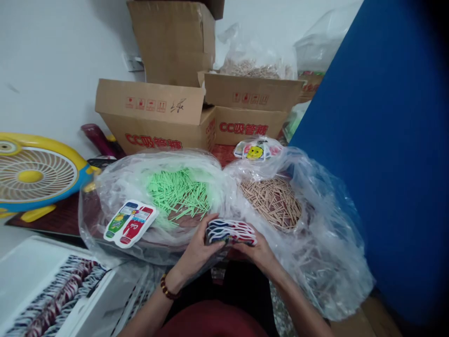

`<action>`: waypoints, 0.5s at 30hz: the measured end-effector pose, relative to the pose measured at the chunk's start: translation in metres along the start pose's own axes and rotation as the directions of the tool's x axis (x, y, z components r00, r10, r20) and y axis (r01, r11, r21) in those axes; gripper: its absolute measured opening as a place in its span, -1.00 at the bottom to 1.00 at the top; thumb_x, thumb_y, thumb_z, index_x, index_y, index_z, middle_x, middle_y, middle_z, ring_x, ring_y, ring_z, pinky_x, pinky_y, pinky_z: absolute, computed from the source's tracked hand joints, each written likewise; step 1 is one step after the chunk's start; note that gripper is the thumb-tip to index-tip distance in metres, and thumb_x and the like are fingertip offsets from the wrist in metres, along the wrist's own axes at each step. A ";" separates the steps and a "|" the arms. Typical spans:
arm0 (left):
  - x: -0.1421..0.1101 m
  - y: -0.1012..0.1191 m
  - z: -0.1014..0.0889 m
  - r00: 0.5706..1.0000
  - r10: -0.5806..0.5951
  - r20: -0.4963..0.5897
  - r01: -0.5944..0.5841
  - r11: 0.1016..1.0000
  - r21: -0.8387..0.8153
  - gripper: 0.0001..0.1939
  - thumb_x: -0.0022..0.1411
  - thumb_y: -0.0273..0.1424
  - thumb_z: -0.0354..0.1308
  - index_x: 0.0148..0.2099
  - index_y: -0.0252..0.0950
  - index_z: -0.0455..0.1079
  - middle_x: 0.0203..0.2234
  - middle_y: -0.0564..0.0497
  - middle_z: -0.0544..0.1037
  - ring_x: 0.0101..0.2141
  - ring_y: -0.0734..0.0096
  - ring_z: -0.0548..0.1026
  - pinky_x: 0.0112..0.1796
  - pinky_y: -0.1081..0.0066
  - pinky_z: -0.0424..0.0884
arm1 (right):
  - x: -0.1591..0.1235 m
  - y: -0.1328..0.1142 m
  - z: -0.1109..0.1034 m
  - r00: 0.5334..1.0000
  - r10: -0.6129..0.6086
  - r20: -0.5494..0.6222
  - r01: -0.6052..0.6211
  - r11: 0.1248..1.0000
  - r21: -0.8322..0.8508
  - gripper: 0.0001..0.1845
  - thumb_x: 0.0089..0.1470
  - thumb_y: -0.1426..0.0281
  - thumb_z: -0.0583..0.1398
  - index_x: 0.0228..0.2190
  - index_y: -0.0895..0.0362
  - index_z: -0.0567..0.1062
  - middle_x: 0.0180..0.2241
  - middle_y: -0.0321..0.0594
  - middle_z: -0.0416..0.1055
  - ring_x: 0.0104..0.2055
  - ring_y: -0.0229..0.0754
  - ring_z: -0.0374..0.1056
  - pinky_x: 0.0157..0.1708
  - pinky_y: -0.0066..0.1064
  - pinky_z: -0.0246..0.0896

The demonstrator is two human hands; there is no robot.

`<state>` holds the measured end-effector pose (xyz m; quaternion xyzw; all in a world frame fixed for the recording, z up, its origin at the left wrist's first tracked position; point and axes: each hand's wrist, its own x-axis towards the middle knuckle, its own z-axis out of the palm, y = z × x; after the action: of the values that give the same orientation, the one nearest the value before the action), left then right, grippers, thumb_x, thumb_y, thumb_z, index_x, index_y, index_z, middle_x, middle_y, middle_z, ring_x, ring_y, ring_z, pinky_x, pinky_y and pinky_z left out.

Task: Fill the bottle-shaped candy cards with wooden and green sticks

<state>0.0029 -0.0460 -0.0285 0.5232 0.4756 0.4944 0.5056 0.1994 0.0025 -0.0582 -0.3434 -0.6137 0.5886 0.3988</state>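
Note:
Between my two hands is a stack of white-edged printed packets (231, 230), seen edge-on, with blue on its left half and red on its right. My left hand (201, 245) grips the left end, with a beaded bracelet at the wrist. Around the right end my right hand (257, 250) is closed, thumb towards the front. Just beyond lie loose green sticks (178, 189) on a clear plastic bag, and brown sticks (273, 201) on another bag to the right. A bottle-shaped printed packet (130, 223) rests on the left bag.
A yellow and blue fan (38, 173) stands at the left. Cardboard boxes (154, 112) line the back, with a smiley-printed bag (256, 149) before them. A white bin (38, 262) of packets sits lower left; a blue panel (382, 154) bounds the right.

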 end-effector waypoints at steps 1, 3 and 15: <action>0.000 -0.006 0.000 1.000 -0.006 -0.012 0.006 1.000 -0.029 -0.35 0.14 -0.38 0.26 0.23 -0.16 0.09 0.09 -0.08 0.36 0.06 0.22 0.35 0.10 0.26 0.23 | -0.001 0.007 -0.001 1.000 -0.001 -0.007 0.000 1.000 -0.019 -0.47 -0.07 0.34 0.35 -0.02 0.05 0.44 -0.03 -0.19 0.48 -0.03 -0.06 0.42 0.02 -0.18 0.31; 0.000 -0.017 0.002 1.000 -0.009 -0.026 0.007 0.998 -0.062 -0.35 0.15 -0.38 0.25 0.22 -0.17 0.07 0.09 -0.08 0.36 0.08 0.23 0.33 0.10 0.26 0.22 | -0.001 0.019 -0.001 0.999 -0.008 -0.032 0.006 0.998 -0.065 -0.49 -0.09 0.36 0.35 -0.04 0.04 0.46 -0.01 -0.20 0.47 0.02 -0.06 0.39 0.08 -0.16 0.25; -0.009 -0.033 0.008 0.998 -0.020 -0.062 0.021 1.000 0.014 -0.63 0.24 -0.31 0.14 0.07 -0.24 0.24 -0.06 -0.05 0.46 -0.04 0.24 0.39 0.06 0.24 0.24 | -0.004 0.015 0.002 1.000 0.010 0.011 -0.008 0.991 -0.135 -0.57 -0.05 0.36 0.32 -0.08 0.07 0.47 -0.06 -0.17 0.48 0.01 -0.05 0.37 0.08 -0.15 0.23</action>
<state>0.0102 -0.0538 -0.0619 0.5063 0.5000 0.5018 0.4917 0.1988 -0.0009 -0.0731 -0.3689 -0.6528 0.5495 0.3686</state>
